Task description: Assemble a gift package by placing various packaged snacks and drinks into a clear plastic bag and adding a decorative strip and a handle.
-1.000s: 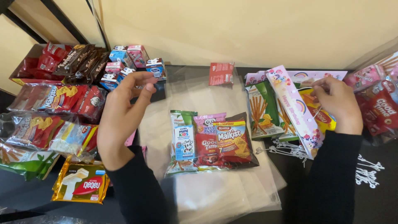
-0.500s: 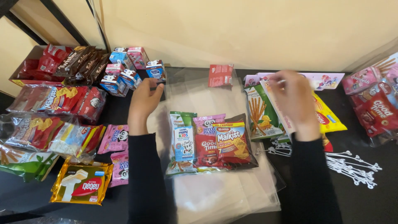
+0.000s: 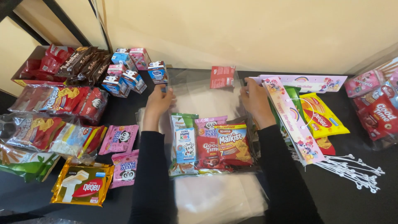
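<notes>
both hands on the mouth of the clear bag

your left hand (image 3: 158, 99) pinches the left edge of the clear plastic bag (image 3: 207, 97), fingers closed on the film, and your right hand (image 3: 253, 99) grips the right edge the same way. the hands are well apart, one at each side of the bag's open top, which lies flat on the dark worktop (image 3: 356, 199) and points away from you.

inside the bag, near its lower end between your forearms, sit a small milk carton (image 3: 185, 141), a pink-and-red biscuit pack (image 3: 206, 143) and an orange cracker pack (image 3: 233, 143), side by side and touching. keep an even pull on both edges so the film stays taut and the packs do not slide or overlap; hold the film only, not the snacks.

just beyond the bag's mouth lies a small red packet (image 3: 222, 76). beside your left hand stand small milk cartons (image 3: 124, 79) in a cluster, with pink snack packs (image 3: 120, 139) nearer you. beside your right hand lean pastel header cards (image 3: 292, 120) over a yellow wafer pack (image 3: 321, 116), and white plastic ties (image 3: 348, 170) lie on the worktop near your right forearm. more clear bags (image 3: 215, 199) are stacked beneath the one you hold.
</notes>
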